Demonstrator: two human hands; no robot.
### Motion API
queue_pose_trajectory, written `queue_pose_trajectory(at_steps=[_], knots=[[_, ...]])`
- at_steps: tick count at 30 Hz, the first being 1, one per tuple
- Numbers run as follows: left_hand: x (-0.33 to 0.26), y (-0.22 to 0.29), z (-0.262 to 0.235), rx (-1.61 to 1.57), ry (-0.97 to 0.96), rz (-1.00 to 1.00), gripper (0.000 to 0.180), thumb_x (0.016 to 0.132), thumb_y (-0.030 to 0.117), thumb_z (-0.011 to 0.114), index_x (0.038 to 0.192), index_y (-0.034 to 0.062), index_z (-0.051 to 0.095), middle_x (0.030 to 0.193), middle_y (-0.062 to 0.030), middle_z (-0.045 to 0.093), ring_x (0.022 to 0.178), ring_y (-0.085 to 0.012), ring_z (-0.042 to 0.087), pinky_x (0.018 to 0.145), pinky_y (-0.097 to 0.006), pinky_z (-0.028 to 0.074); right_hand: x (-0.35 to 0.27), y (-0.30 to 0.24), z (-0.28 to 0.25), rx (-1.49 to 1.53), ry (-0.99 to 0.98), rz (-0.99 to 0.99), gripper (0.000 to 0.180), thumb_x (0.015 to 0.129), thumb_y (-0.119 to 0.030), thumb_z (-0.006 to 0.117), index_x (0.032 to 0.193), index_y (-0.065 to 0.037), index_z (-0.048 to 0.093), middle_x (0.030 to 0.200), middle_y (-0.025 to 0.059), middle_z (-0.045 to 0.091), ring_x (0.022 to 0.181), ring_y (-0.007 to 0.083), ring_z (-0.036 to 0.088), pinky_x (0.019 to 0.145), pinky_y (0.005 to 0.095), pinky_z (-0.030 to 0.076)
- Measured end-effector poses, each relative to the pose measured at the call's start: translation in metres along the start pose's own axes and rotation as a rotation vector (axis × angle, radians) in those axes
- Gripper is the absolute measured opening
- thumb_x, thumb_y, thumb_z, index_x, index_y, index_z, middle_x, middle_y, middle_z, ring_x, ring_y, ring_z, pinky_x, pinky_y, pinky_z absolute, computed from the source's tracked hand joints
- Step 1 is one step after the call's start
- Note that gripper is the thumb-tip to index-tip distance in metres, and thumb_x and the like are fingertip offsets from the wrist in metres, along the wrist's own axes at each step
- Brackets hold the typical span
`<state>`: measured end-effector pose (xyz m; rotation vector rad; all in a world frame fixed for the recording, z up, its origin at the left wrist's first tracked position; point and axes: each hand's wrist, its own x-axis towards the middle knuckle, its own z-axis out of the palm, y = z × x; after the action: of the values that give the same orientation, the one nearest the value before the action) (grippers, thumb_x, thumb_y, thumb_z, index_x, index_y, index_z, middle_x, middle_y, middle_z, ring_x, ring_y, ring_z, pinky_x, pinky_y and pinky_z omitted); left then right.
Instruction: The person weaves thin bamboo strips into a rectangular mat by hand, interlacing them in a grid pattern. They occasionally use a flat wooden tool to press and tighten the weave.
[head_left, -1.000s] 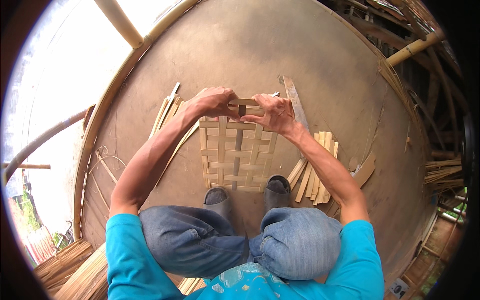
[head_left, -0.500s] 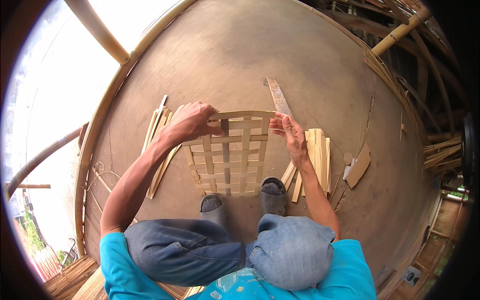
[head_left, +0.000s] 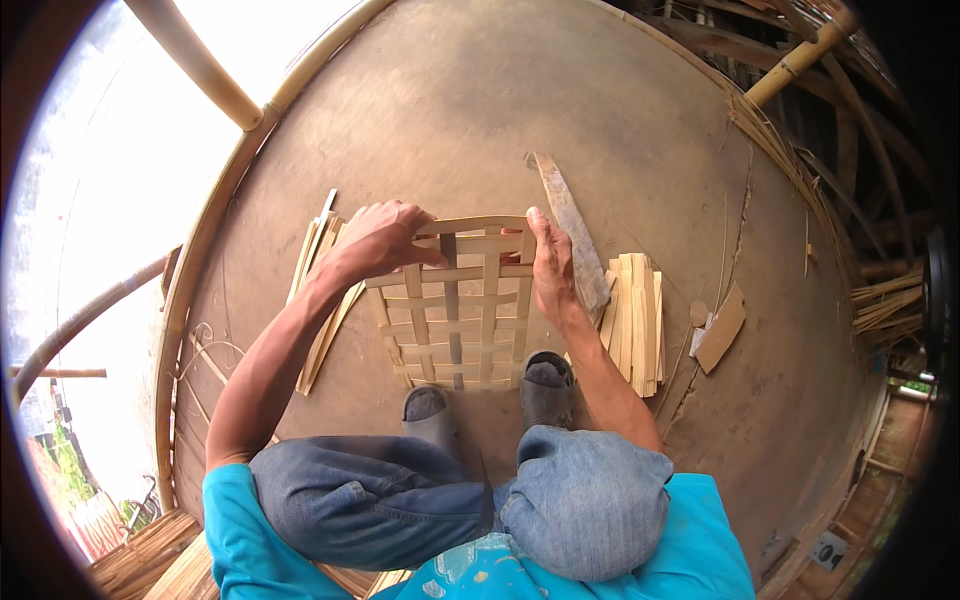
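An openwork panel of woven bamboo strips, one upright strip dark and the others pale, stands before my feet. My left hand grips its upper left corner, thumb on the near side and the other fingers partly hidden behind. On the opposite edge, my right hand is closed round the upper right side. Its thumb points up by the top strip, and some fingertips show through the gaps from behind. The panel's lower end reaches down to my grey shoes.
Cut bamboo slats lie in a left bundle and a right bundle. A long flat blade-like piece lies beyond my right hand. Farther right is a cardboard scrap. A bamboo pole borders the earthen floor on the left.
My right hand has moved inward and slightly down from the panel's top corner to its right edge. Its spread fingers have closed round the edge. The left hand keeps its hold.
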<state>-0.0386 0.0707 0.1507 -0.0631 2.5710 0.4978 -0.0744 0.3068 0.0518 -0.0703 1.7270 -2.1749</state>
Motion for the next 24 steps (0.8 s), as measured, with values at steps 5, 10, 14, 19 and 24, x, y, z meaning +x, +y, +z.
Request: queue_pose_trajectory(at_steps=[5, 10, 14, 19, 24], knots=[[0.004, -0.001, 0.0, 0.015, 0.001, 0.039, 0.039, 0.083, 0.043, 0.087, 0.108, 0.014, 0.082, 0.069, -0.0054, 0.072, 0.062, -0.0181, 0.072, 0.064, -0.034, 0.057, 0.011, 0.025, -0.007, 0.052, 0.031, 0.0, 0.036, 0.11, -0.04, 0.056, 0.087, -0.012, 0.06, 0.082, -0.0031, 0.06, 0.077, 0.0068, 0.058, 0.075, 0.0266, 0.053], [0.006, -0.003, 0.0, -0.005, -0.038, 0.036, 0.043, 0.084, 0.047, 0.085, 0.11, 0.0129, 0.081, 0.076, -0.0065, 0.075, 0.064, -0.0187, 0.073, 0.066, -0.035, 0.058, 0.011, 0.022, -0.001, 0.078, 0.058, 0.01, 0.036, 0.109, -0.04, 0.057, 0.086, -0.013, 0.057, 0.084, -0.0028, 0.061, 0.078, 0.007, 0.059, 0.076, 0.0278, 0.054], [0.011, -0.016, 0.003, 0.028, 0.061, 0.072, 0.047, 0.087, 0.051, 0.082, 0.113, 0.0118, 0.079, 0.083, -0.0064, 0.078, 0.066, -0.0226, 0.074, 0.069, -0.038, 0.06, 0.008, 0.011, 0.011, 0.073, 0.105, 0.046, 0.039, 0.108, -0.047, 0.06, 0.091, -0.012, 0.062, 0.091, -0.0012, 0.063, 0.086, 0.0078, 0.059, 0.084, 0.0306, 0.055], [0.017, -0.076, 0.004, -0.393, 0.378, -0.044, 0.057, 0.102, 0.059, 0.06, 0.129, 0.0107, 0.072, 0.125, -0.0238, 0.072, 0.119, -0.0341, 0.069, 0.099, -0.057, 0.057, 0.035, 0.035, -0.017, 0.118, -0.062, 0.156, 0.051, 0.102, -0.06, 0.062, 0.104, -0.009, 0.068, 0.1, 0.0046, 0.07, 0.094, 0.0119, 0.063, 0.088, 0.0325, 0.054], [0.003, -0.123, 0.048, -0.902, 0.156, -0.173, 0.083, 0.097, 0.065, 0.065, 0.149, 0.0008, 0.053, 0.145, -0.0255, 0.059, 0.131, -0.0361, 0.062, 0.11, -0.052, 0.053, 0.043, 0.052, -0.021, 0.075, -0.108, 0.08, 0.045, 0.095, -0.047, 0.079, 0.113, -0.006, 0.07, 0.107, 0.0021, 0.072, 0.104, 0.0096, 0.063, 0.1, 0.0302, 0.049]])
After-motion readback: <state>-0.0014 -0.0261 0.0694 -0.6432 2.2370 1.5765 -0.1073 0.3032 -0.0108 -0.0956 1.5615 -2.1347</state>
